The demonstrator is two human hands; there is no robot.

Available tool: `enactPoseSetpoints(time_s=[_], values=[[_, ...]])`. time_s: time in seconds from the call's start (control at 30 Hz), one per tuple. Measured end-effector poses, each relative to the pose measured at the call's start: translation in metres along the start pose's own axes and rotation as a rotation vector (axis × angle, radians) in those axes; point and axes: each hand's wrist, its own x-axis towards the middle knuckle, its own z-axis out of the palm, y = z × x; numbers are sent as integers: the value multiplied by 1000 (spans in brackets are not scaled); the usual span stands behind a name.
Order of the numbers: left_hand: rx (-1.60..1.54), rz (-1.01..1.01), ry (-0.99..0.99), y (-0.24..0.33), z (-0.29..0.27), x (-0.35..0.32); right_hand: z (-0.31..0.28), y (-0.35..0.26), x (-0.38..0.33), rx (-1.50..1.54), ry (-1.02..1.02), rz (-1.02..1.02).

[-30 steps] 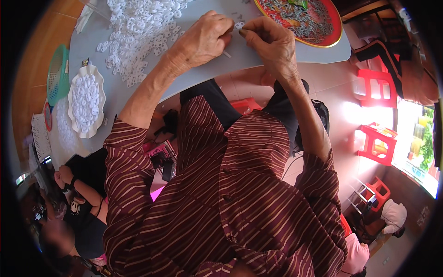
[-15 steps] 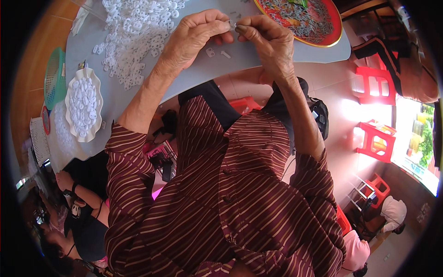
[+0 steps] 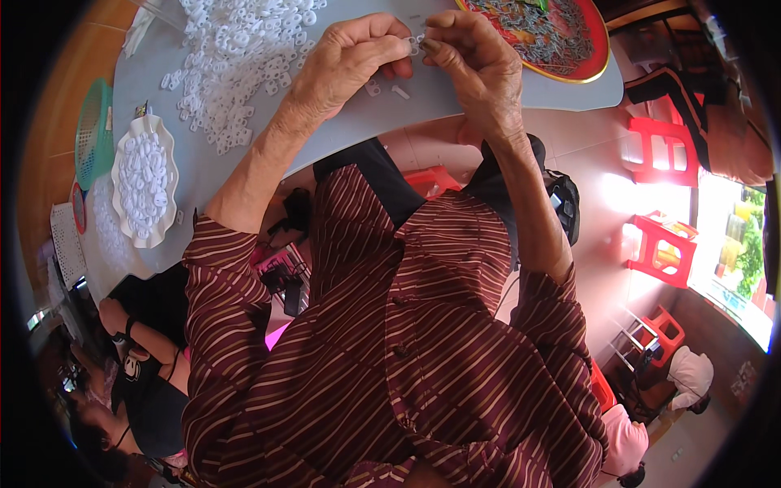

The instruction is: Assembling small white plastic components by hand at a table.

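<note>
Two hands are meeting at the top centre of the frame, above the grey table [image 3: 342, 134]. The left hand [image 3: 346, 61] is curling its fingers inward, thumb and forefinger pinching a small white plastic piece [image 3: 415, 42] at their tips. The right hand [image 3: 480, 61] is closing on the same piece from the other side, its fingertips touching those of the left hand; how much of the piece each hand is gripping is too small to tell. Two loose white pieces [image 3: 386, 88] are lying on the table just below the hands. A large heap of white plastic rings [image 3: 236, 57] is spreading across the upper left of the table, and a white scalloped dish [image 3: 145, 180] full of similar pieces is sitting at the left edge. A red round tray [image 3: 561, 37] holding grey metal bits is resting at the upper right, just beside the right hand.
</note>
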Motion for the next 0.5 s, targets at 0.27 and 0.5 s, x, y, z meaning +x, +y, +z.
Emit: enactPoseSetpoints(time_s=[0.27,0.5], values=[[54,-12,18,-2,4,-1,1,-1,-2,-81,5,10],[-17,-13,-15,-1,7,-3,1,-2,-3,-150,24,-9]])
